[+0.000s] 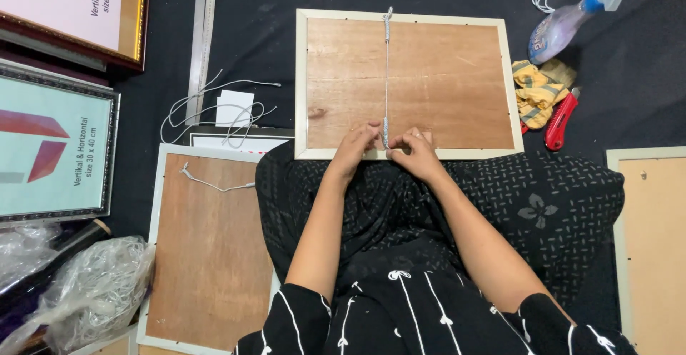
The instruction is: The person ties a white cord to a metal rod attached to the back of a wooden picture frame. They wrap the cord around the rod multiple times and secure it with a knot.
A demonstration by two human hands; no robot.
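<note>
Three cream-framed picture frames lie face down showing brown wooden backing boards: one at the hands (443, 76), one at the left (207, 248), one at the right edge (654, 240). Two dark ornate frames (53, 148) lie face up. One metal ruler (202, 40), one clear spray bottle (564, 22), one red utility knife (561, 119), one yellow checked cloth (536, 90).

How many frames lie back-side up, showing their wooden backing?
3: one under the hands, one at lower left, one cut off at the right edge. Others may be hidden.
</note>
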